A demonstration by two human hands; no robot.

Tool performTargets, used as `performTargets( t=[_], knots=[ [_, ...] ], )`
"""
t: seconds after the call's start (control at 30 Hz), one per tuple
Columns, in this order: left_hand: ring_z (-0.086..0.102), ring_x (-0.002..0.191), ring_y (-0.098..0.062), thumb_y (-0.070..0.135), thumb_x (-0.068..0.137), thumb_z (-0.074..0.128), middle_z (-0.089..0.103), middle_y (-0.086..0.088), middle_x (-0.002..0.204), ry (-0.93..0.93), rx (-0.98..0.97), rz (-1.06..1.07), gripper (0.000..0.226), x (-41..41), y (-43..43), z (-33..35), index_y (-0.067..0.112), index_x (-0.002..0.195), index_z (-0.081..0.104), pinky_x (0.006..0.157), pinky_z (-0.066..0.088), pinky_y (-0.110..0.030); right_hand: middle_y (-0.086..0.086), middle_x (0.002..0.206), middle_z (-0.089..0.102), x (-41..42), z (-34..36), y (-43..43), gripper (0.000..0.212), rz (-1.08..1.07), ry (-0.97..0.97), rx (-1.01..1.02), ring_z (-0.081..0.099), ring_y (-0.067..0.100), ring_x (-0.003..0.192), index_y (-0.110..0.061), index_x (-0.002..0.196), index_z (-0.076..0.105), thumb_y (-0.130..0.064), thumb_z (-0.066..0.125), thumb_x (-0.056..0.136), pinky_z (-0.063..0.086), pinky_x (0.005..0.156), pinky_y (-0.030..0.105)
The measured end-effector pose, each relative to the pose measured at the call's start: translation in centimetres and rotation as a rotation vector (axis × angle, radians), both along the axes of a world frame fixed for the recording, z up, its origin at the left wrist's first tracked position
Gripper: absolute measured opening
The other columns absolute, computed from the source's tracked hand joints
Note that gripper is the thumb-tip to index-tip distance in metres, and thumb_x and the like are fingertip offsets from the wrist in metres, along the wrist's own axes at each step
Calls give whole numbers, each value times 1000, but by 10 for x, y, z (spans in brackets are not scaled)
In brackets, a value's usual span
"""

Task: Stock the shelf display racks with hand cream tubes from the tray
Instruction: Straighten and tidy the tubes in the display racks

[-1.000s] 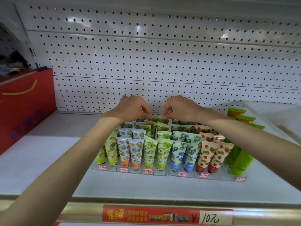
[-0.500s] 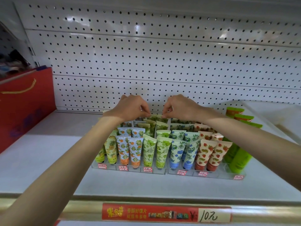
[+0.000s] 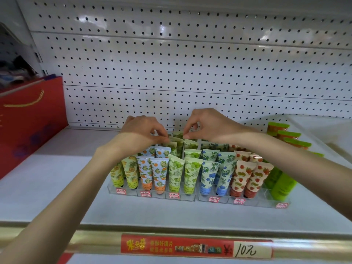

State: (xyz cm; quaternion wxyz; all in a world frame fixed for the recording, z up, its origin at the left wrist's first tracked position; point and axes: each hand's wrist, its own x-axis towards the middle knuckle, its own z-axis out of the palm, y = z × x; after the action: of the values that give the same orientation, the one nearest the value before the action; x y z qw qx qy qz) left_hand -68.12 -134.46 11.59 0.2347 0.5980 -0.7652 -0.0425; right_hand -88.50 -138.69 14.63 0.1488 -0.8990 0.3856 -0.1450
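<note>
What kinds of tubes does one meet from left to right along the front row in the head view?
Pineapple tubes, orange tubes, green grape tubes, blue flower tubes, strawberry tubes, plain green tubes.

One wide-angle view from your head, facing forward and tilted down, close to the shelf (image 3: 47, 187), display racks (image 3: 188, 196) just below centre, pegboard wall (image 3: 190, 63) filling the upper half, price strip (image 3: 196, 246) along the bottom edge.

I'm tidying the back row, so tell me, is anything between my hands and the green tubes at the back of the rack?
Nothing visible does. The left hand and right hand both reach over the front rows of the rack and pinch the top edges of the back green tubes.
</note>
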Motion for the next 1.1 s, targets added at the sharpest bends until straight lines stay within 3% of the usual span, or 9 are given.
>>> performTargets(
  t=[0.13, 0.3, 0.43, 0.6, 0.77, 1.0, 1.1],
  knots=[
    [54, 88, -8, 51, 77, 64, 59, 18, 89, -21, -9, 15, 19, -2, 1, -3, 35, 85, 71, 89, 34, -32, -16, 80, 46, 8, -7, 6, 9, 23, 11, 0, 46, -1, 77, -26, 88, 71, -32, 69, 83, 41, 76, 26],
    [54, 91, -8, 46, 81, 63, 58, 17, 90, -38, -3, 29, 11, 0, 4, -3, 37, 83, 68, 87, 28, -30, -16, 80, 46, 21, -12, 10, 10, -1, 92, -36, 48, 6, 83, -27, 88, 70, -35, 66, 84, 36, 71, 24],
    [55, 92, -10, 45, 82, 64, 59, 15, 92, -22, 6, 33, 5, 2, 6, -2, 40, 80, 64, 92, 28, -33, -17, 75, 49, 23, -11, 12, 5, -14, 110, -39, 49, 3, 75, -27, 83, 70, -31, 66, 85, 33, 62, 15],
    [54, 88, -10, 52, 79, 62, 61, 13, 95, 18, 3, 12, 19, -3, 9, -1, 37, 86, 69, 93, 33, -35, -18, 76, 53, 11, -8, 15, 4, -44, 52, 86, 50, -3, 73, -31, 78, 70, -29, 69, 82, 37, 64, 15],
    [51, 85, -3, 57, 75, 63, 59, 20, 89, 26, 16, -55, 12, -12, 12, 3, 45, 73, 60, 93, 32, -32, -20, 73, 53, 2, -9, 17, 3, -61, 40, 129, 48, -6, 68, -31, 80, 71, -34, 70, 81, 33, 60, 13],
    [52, 88, -5, 54, 76, 64, 59, 20, 88, -36, 17, -91, 15, -17, 12, -2, 40, 81, 68, 96, 31, -35, -19, 78, 54, -8, -7, 22, 13, -76, 18, 150, 50, -5, 72, -27, 85, 71, -39, 68, 81, 39, 66, 14],
    [55, 88, -6, 52, 76, 65, 61, 17, 87, -12, 18, -98, 15, -18, 12, -4, 38, 81, 69, 95, 35, -37, -16, 79, 54, -17, -6, 25, 12, -87, 28, 159, 49, -2, 69, -29, 83, 71, -40, 72, 78, 36, 62, 16]
  ],
)
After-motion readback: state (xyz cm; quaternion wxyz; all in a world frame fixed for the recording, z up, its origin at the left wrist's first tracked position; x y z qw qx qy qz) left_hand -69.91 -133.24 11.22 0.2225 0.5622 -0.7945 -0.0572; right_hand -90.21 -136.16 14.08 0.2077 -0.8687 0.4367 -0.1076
